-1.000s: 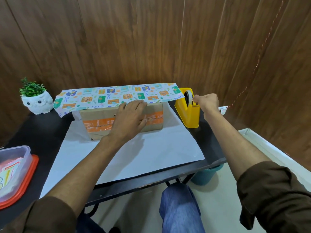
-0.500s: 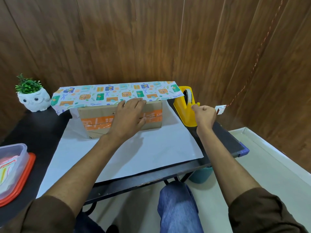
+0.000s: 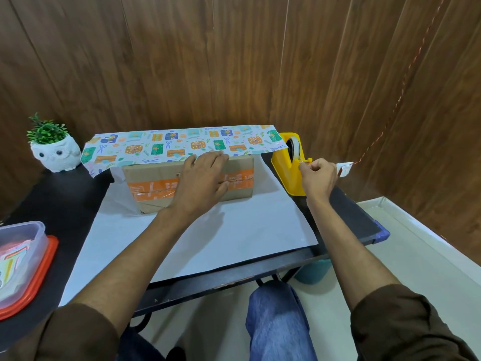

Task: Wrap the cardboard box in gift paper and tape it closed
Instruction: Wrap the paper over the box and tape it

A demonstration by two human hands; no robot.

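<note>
Cardboard box (image 3: 148, 175): sat toward the far edge of the bench (image 3: 351, 214), on the gift paper's plain white side, with its long axis running left to right, parallel to that edge.
Gift paper (image 3: 166, 147): printed flap came over the top of the box from the far side and overhung both ends; the white side spread out toward the near edge.
Left hand (image 3: 203, 178): lay flat with straight fingers over the box's front and top, fingertips pinning the flap's free edge, gripping nothing.
Right hand (image 3: 318, 178): fingers curled, thumb and forefinger pinching what looked like the free end of the tape (image 3: 302, 160) at the cutter.
Tape dispenser (image 3: 286, 168): yellow, stood just beside the box's right end, toward the bench's right edge, not touching the box.
Deciding relation: flap edge lay left of the right hand, past the box's right end; right hand nearer the tape, left hand nearer the flap edge.
Step, as judged: pulling off a piece of tape to fix the flap.
Next move, as judged: called for a leftward carry along the box's long axis, with the flap held pinned.
</note>
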